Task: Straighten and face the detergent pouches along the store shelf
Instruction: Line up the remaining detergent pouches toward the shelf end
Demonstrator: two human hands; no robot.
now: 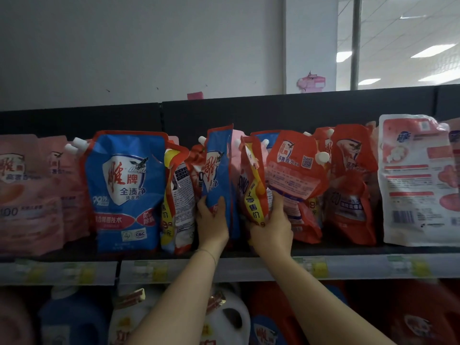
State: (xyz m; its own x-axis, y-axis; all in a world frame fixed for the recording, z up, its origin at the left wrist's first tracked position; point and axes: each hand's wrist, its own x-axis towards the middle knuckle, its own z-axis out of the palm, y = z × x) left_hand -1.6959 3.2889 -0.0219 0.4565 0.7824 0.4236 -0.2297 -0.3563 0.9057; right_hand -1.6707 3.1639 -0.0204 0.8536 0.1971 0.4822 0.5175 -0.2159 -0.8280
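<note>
left hand (pixel 211 220) fingers clamp upright blue pouch (pixel 220 175), turned edge-on; right hand (pixel 272 226) fingers grip tilted red-yellow pouch (pixel 252 180) on shelf (pixel 348 250)

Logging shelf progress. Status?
Left hand grips turned blue pouch. Right hand grips red-yellow pouch. Red pouches behind lean, crowded.

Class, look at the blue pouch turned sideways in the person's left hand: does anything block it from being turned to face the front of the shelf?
Yes. The blue pouch in the left hand is wedged between a red and yellow pouch on its left and the leaning red and yellow pouch held by the right hand, so there is little room to turn.
</note>
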